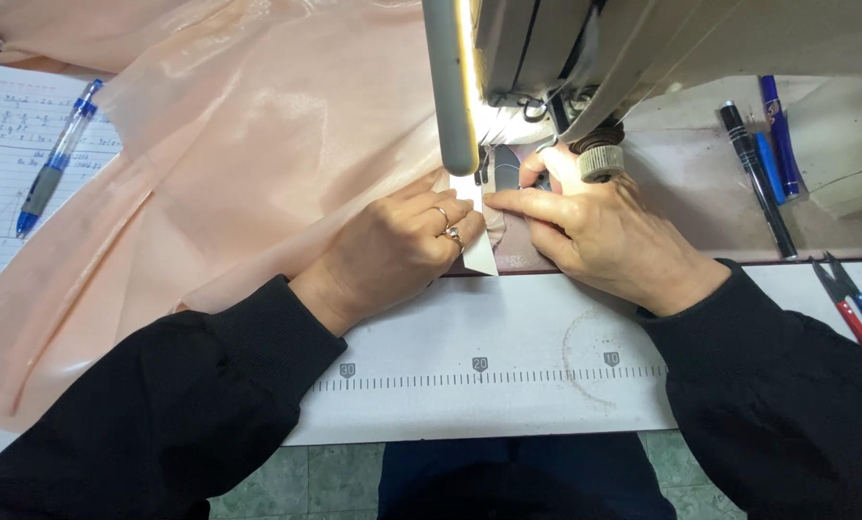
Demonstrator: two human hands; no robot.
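My left hand (397, 246), with rings on two fingers, presses flat on shiny peach fabric (238, 164) beside the needle of a sewing machine (566, 58). Under its fingertips lies a small white strip (477, 252) along the fabric's edge. My right hand (600, 226) lies just right of it, fingers pinching the fabric edge and strip at the presser foot (504, 166). The two hands almost touch. The needle itself is hidden behind the machine's lit lamp bar (450, 87).
A blue pen (57, 159) lies on a lined, handwritten sheet (7, 173) at the left. Black and blue pens (763, 164) lie at the right, and thread snips (850, 303) with red and blue handles. A ruler scale (489, 377) runs along the white table front.
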